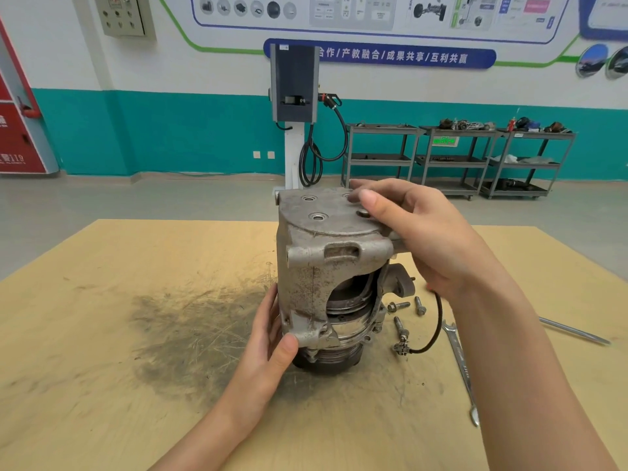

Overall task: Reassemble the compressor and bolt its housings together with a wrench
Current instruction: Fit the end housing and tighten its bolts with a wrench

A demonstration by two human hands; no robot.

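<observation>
The compressor (334,300) stands on end near the middle of the wooden bench (102,300), its long axis upright, pulley end down on the board. The upper housing (319,253) sits over it, tilted and not yet seated: a gap shows on the right side, where the inner body and rings are exposed. The left hand (272,338) cups the lower left edge of that housing, thumb pressed on a lug, fingers round the far side. The right hand (418,232) grips the top right corner, fingers lying across the flat top face near its ports. So both hands are clamped on the same casting, one low and near, one high and to the right, well apart. The seating move, I judge, runs straight down along that upright axis, with the right hand pushing and the left steering. The bolts (404,312) lie loose on the bench just right of the compressor, with a black lead and plug (428,338) beside them, and the wrench (460,365) lies further right, nearer the right hand.
</observation>
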